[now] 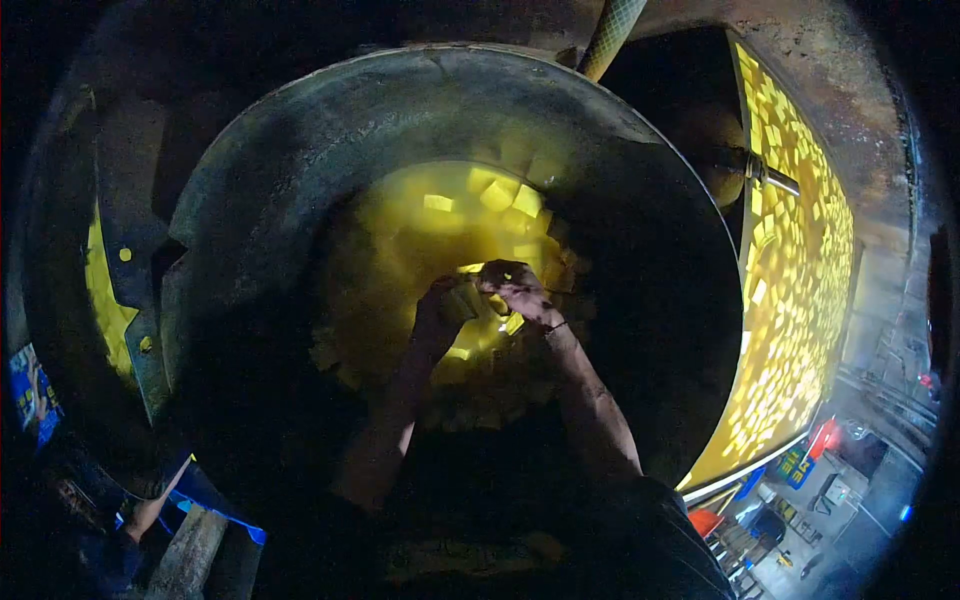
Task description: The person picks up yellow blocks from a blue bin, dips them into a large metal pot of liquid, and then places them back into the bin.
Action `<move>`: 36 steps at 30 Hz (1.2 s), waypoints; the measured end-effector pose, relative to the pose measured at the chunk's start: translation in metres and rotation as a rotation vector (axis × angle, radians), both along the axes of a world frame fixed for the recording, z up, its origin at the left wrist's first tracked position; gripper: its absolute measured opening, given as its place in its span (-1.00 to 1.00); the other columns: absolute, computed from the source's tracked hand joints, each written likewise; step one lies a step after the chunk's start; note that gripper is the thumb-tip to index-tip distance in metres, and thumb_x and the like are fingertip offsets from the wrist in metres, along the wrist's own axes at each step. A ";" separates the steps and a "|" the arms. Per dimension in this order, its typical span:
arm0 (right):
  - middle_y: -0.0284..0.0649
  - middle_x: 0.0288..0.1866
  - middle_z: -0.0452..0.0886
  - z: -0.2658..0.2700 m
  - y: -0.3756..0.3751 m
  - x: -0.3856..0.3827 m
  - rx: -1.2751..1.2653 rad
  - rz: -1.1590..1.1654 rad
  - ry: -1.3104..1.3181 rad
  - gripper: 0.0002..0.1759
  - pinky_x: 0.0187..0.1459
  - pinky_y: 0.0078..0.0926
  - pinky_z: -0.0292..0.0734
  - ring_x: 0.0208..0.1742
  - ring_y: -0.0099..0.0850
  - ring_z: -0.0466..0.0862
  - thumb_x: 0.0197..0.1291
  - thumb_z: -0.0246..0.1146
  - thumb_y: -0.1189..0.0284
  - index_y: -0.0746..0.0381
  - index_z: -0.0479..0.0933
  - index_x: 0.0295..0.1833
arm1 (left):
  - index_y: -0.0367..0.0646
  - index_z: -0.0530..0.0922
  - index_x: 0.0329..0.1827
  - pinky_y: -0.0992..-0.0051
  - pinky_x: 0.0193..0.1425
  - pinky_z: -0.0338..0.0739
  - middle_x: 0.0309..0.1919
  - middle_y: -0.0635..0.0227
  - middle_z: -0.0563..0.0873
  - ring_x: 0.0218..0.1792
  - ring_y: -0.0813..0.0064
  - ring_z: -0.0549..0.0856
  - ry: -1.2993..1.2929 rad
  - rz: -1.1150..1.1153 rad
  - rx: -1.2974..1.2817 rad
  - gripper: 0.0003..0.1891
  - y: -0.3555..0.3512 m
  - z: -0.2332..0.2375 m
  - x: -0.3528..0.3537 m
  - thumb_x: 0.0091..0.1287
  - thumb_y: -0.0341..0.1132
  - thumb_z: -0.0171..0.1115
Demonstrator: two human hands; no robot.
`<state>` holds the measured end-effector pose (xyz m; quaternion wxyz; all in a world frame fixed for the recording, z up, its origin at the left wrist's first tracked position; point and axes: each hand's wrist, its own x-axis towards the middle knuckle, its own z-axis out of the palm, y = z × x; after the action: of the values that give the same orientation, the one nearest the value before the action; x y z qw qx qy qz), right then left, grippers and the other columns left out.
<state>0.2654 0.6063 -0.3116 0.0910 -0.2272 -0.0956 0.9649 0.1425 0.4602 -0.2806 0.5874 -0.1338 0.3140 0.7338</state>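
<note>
A large round dark pan [400, 90] holds yellowish liquid with yellow blocks [497, 194] at its middle. Over the liquid, my left hand [440, 305] is closed round a yellow block [461, 302]. My right hand [512, 285] is close beside it, with bent fingers at the far edge of the pieces between the hands. What the right fingers hold is too dark and small to make out. More yellow pieces lie just below the hands.
At the right, a vat [735, 465] holds many yellow blocks in liquid. A metal pipe end [775, 178] juts over it. A hose [610, 40] comes down behind the pan. Another person's hand [143, 520] shows at the lower left near a wooden post [190, 550].
</note>
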 end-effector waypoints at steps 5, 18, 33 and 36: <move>-0.04 -0.11 0.53 0.053 0.003 0.009 0.541 -0.016 0.013 -0.51 0.02 -0.39 0.51 0.10 -0.16 0.51 0.15 0.18 0.36 0.40 0.29 0.13 | -0.23 0.42 -0.03 0.35 -0.10 0.57 -0.20 0.25 0.55 -0.17 0.39 0.57 0.085 0.000 0.063 -0.68 -0.002 -0.002 -0.004 0.12 -0.56 0.15; -0.21 0.06 0.43 0.094 -0.025 -0.009 0.626 0.144 -0.178 -0.57 -0.15 -0.52 0.42 -0.06 -0.39 0.42 0.06 0.05 0.56 0.30 0.33 0.12 | -0.12 0.47 -0.11 0.46 -0.20 0.53 -0.25 0.35 0.59 -0.26 0.44 0.59 1.022 -0.151 -0.315 -0.74 0.023 0.002 0.008 0.27 -0.17 -0.01; -0.03 0.13 0.39 0.020 0.068 -0.095 2.240 0.370 -1.106 -0.54 0.05 -0.07 0.29 0.16 -0.09 0.36 0.00 0.15 0.31 0.04 0.44 0.10 | -0.15 0.43 0.01 0.28 0.07 0.41 -0.03 0.25 0.55 -0.03 0.36 0.53 -0.337 0.312 0.012 -0.53 0.029 0.057 -0.032 0.10 -0.07 0.17; -0.05 0.13 0.40 0.009 0.071 -0.102 2.319 0.504 -1.119 -0.57 0.05 -0.06 0.28 0.14 -0.08 0.38 0.03 0.06 0.33 0.04 0.44 0.10 | -0.05 0.51 -0.07 0.15 0.05 0.36 -0.10 0.28 0.58 -0.04 0.26 0.53 0.822 0.145 -0.275 -0.63 0.027 0.033 -0.043 0.14 -0.06 0.03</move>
<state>0.1637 0.6770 -0.3022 -0.0012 -0.3603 -0.9286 0.0886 0.0993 0.4872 -0.2477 0.3372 0.0708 0.6063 0.7168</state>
